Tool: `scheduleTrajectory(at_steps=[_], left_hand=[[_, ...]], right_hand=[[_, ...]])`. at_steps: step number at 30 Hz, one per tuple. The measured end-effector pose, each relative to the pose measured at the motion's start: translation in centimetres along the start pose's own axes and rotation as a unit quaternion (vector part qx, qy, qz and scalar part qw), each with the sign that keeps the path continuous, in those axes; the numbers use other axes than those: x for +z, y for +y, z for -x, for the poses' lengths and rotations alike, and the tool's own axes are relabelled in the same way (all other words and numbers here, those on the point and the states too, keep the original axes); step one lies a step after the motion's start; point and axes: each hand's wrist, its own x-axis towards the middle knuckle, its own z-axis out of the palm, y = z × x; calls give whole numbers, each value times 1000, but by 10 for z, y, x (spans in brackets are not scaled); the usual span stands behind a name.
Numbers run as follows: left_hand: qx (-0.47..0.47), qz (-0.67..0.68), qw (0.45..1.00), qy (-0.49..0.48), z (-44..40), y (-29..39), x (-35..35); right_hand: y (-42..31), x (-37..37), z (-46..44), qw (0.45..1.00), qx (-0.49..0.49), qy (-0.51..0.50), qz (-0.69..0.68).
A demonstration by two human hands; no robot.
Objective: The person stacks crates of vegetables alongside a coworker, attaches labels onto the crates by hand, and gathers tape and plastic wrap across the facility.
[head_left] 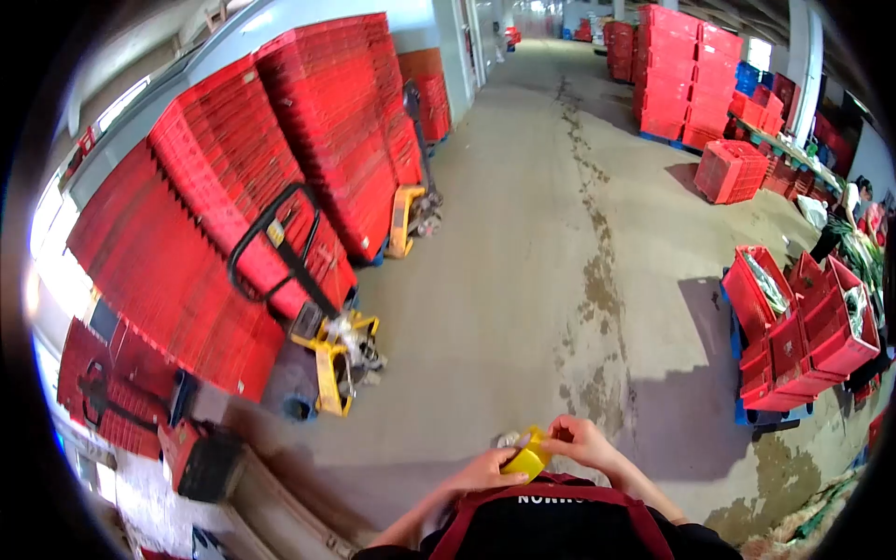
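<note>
In front of my chest, low in the head view, is a bright yellow roll of tape (530, 459). My left hand (485, 469) is closed around its left side, with the thumb and fingers against it. My right hand (582, 442) is at its upper right edge, fingers bent in a pinch on the tape. Just behind the roll, something small and pale shows by the left fingertips, too small to name. A dark apron with red straps (569, 509) lies below both hands.
Tall stacks of red crates (322, 131) line the left wall. Yellow pallet jacks (333, 369) stand before them. On the right, red crates with leafy vegetables (793, 327) sit on a blue pallet. A single red crate (731, 172) lies farther back. Wet patches (597, 280) mark the concrete floor.
</note>
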Motion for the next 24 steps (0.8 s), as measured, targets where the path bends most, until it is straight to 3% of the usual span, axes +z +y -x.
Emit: scheduleTrajectory(at_steps=[2,4,7,8,9,10,13,17,20,21,22,24], left_hand=[[59,-8,996,62,-39,14,-34],[87,-7,996,27,-74,60,-73],[16,-89,996,15,-125,105,-119],[78,-249,961,92,-145,109,-131],[145,-397,891,163,-167,113,-144],[150,-401,892,144,-191,115,-158],[261,-427,829,249,-259,125,-201],[343,-458,776,264,-346,157,-248],[368,-500,746,240,-401,177,-290],[374,-503,742,239,-420,185,-305],[369,-505,743,238,-433,189,-317],[349,-540,719,263,-458,200,-340]], right_hand=[[-13,-23,-41,992,-48,37,113],[-28,-46,-75,999,2,29,38],[-51,-81,-119,994,-11,88,-69],[-57,-93,-134,992,-29,104,-72],[-70,-106,-150,988,-46,115,-95],[-80,-118,-166,983,-65,127,-117],[-90,-161,-224,962,-99,163,-194],[-101,-231,-294,945,-152,186,-223],[-109,-273,-353,937,-149,220,-228],[-104,-281,-378,916,-219,233,-241],[-103,-297,-399,917,-217,230,-245],[-110,-335,-441,940,-194,228,-163]])
